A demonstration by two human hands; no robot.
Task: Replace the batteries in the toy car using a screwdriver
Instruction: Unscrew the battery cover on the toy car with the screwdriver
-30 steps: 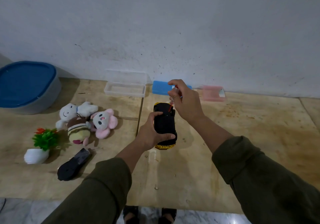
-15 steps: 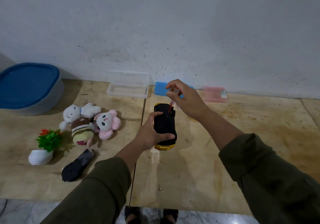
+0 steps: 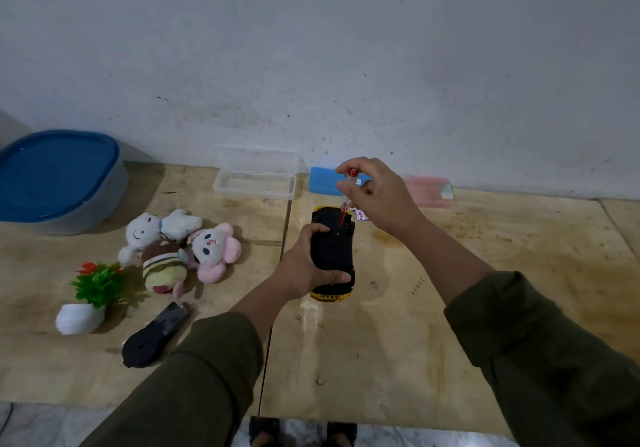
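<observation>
On a worn wooden tabletop (image 3: 398,342) against a bare wall, left hand (image 3: 304,270) clamped round belly-up toy car (image 3: 333,252), right hand (image 3: 377,194) pinching upright screwdriver (image 3: 347,197): light, stiff, probably slick plastic, best gripped across its flanks.

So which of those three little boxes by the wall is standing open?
The clear plastic box, leftmost of the three. Its lid is tipped up against the wall. The blue box and the pink box beside it both lie flat.
</observation>
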